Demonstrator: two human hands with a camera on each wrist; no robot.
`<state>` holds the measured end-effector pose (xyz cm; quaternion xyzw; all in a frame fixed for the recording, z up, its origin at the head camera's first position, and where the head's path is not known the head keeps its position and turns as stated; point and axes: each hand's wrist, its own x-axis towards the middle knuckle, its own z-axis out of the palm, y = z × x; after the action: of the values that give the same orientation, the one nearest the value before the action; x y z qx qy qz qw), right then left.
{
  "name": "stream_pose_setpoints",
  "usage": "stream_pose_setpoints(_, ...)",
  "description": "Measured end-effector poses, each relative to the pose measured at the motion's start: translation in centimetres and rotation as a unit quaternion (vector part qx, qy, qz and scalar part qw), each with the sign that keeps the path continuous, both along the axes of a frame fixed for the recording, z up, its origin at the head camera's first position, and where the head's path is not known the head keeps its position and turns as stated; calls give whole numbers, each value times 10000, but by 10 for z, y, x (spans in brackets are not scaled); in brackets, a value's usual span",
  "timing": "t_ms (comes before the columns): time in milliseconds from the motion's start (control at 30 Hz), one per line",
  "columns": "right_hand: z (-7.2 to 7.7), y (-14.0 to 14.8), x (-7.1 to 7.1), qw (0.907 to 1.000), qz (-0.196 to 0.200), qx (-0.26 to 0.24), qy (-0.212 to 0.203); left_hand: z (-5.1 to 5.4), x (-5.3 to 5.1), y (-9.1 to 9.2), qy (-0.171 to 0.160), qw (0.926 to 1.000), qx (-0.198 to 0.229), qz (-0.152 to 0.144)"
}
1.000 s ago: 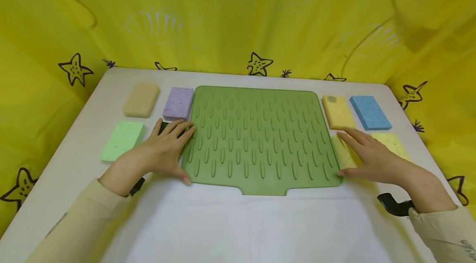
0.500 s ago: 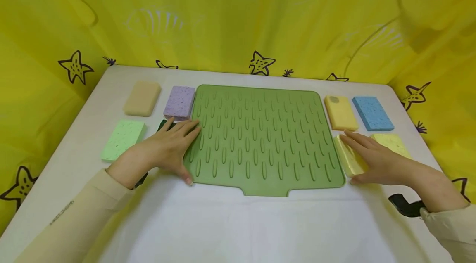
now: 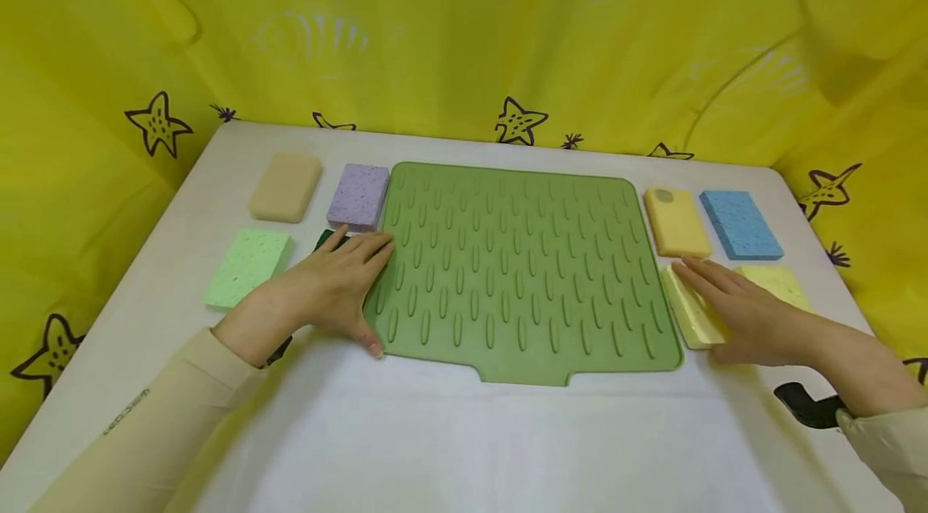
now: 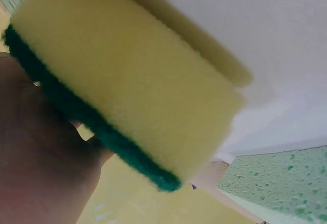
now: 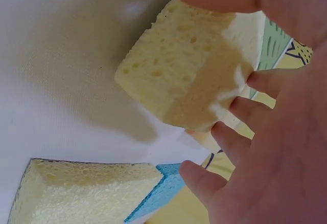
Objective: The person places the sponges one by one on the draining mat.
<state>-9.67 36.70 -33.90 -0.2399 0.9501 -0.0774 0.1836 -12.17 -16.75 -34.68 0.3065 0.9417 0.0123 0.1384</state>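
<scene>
A flat green mat (image 3: 519, 271) with raised oval ribs lies mid-table. At its left edge is my left hand (image 3: 322, 283), fingers spread, fingertips at the rim and thumb by the near corner. Partly hidden beneath it is a yellow sponge (image 4: 127, 75) with a dark green scouring layer. My right hand (image 3: 764, 324) hovers over a pale yellow sponge (image 3: 692, 312) along the mat's right edge. In the right wrist view this sponge lies between thumb and loosely bent fingers, without a visible firm grip.
Beyond the left hand lie a purple sponge (image 3: 358, 196), a beige sponge (image 3: 286, 188) and a light green sponge (image 3: 248, 267). At right are an orange-yellow sponge (image 3: 677, 223), a blue sponge (image 3: 741, 225) and another pale yellow sponge (image 3: 781, 286). A yellow curtain (image 3: 435, 38) surrounds the white table.
My right hand has slid right, off the mat's near corner and over the pale yellow sponge. The left hand stays at the mat's left edge. The view has shifted slightly.
</scene>
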Motion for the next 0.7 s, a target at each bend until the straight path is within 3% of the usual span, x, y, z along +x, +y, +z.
stream_pose_setpoints(367,-2,3,1,9980,128,-143,601,3,0,3,-177,9995,-241,27)
stream_pose_setpoints(700,0,1,2,9974,15,-221,687,3,-1,4,-248,9993,-259,52)
